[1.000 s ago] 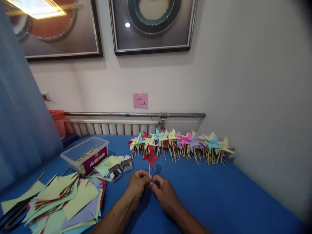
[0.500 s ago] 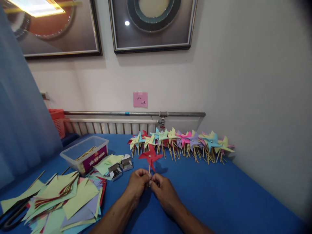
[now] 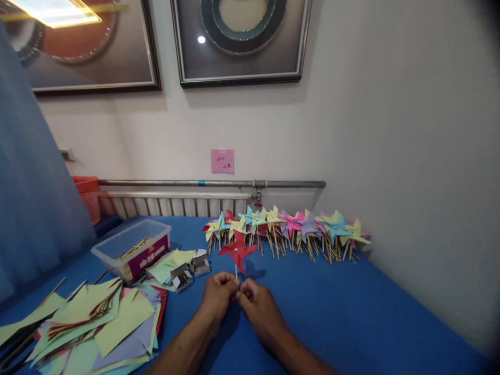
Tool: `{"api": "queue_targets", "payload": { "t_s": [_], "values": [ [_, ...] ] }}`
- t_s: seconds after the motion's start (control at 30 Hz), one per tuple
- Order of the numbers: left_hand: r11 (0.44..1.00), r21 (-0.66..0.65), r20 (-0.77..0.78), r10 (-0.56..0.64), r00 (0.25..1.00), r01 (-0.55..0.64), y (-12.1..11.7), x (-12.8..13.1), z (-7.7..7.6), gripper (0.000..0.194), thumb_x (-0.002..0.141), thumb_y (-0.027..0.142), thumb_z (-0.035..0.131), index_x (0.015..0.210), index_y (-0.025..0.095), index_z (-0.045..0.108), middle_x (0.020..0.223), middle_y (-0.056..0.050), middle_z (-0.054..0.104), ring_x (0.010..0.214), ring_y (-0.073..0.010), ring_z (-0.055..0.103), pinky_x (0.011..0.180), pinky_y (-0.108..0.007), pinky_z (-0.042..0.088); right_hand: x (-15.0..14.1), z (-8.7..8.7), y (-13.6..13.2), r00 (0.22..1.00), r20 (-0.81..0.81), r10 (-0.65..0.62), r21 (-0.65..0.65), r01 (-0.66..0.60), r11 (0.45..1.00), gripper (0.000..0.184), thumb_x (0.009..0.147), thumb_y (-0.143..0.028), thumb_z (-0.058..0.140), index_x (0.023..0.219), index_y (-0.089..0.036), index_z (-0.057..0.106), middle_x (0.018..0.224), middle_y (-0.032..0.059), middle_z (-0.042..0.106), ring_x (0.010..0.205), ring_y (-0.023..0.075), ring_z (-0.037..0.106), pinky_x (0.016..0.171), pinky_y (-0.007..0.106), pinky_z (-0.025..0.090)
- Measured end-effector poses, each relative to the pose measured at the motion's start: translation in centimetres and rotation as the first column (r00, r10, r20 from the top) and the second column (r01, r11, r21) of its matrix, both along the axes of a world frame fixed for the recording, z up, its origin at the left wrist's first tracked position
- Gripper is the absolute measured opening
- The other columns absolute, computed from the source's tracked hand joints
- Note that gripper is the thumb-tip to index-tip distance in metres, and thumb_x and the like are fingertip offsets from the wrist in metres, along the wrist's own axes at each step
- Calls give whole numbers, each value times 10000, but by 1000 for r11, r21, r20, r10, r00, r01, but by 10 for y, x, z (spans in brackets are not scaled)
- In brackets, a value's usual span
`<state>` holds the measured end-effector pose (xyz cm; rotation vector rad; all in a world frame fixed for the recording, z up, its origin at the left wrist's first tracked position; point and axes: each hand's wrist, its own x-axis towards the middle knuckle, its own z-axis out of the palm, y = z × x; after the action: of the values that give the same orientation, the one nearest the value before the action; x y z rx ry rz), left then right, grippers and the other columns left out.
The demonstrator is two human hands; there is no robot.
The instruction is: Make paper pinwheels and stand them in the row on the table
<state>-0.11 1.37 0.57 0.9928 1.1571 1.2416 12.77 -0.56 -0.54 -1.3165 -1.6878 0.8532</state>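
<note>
A red paper pinwheel (image 3: 237, 252) stands upright on a thin wooden stick above the blue table, with a small pin at its centre. The fingers of my left hand (image 3: 219, 292) are closed in a pinch around the stick just below the blades. Against them, my right hand (image 3: 255, 307) also pinches the stick's lower part, which the fingers mostly hide. Beyond my hands, a long row of finished pinwheels (image 3: 291, 232) in several colours lies along the back of the table.
Left of my arms are stacks of coloured paper (image 3: 121, 323) and dark-handled scissors (image 3: 17, 349). Behind them sit a clear plastic box (image 3: 133, 252) of sticks and two small open boxes of pins (image 3: 182, 278). A radiator pipe (image 3: 219, 184) runs along the wall.
The whole view has shifted slightly, so everything appears a little further left. My hands keep the same grip on the pinwheel stick.
</note>
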Motion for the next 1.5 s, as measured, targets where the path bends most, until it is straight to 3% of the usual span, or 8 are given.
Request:
{"api": "queue_targets", "payload": {
  "t_s": [0.23,0.47,0.67,0.97,1.5],
  "values": [
    [1000,7,-81,-27,996,28,3,0,-3,307,559,389,782,545,184,555,416,52,474,403,-77,375,450,-225,252,1,3,-2,996,80,-39,10,39,999,160,861,-256,536,726,-193,596,654,-17,651,593,124,529,565,236,313],
    [995,85,-272,66,960,-44,0,0,-8,241,651,299,707,519,191,536,436,53,473,437,-90,372,467,-231,246,-1,4,-3,982,170,-77,34,72,997,198,888,-280,528,718,-198,591,639,-14,641,589,128,525,564,245,279],
    [985,154,-344,122,931,-72,-4,0,-6,232,663,243,703,496,185,553,448,45,494,469,-105,407,495,-231,247,-1,3,-3,963,252,-94,70,78,994,196,899,-261,516,725,-206,587,634,-8,635,572,132,510,567,257,262],
    [974,222,-494,147,857,-39,-4,-2,-6,215,746,220,633,537,192,587,499,28,553,515,-135,468,536,-244,271,0,1,-4,970,232,-76,65,63,996,153,870,-230,533,728,-211,588,634,-17,643,578,130,521,573,251,280],
    [975,222,-556,118,822,11,-7,-1,-6,248,804,271,595,572,184,582,537,20,567,547,-135,489,555,-248,282,1,1,-3,936,324,-140,110,109,988,198,920,-260,525,757,-208,625,673,16,692,593,142,576,575,257,281]
  ]
}}
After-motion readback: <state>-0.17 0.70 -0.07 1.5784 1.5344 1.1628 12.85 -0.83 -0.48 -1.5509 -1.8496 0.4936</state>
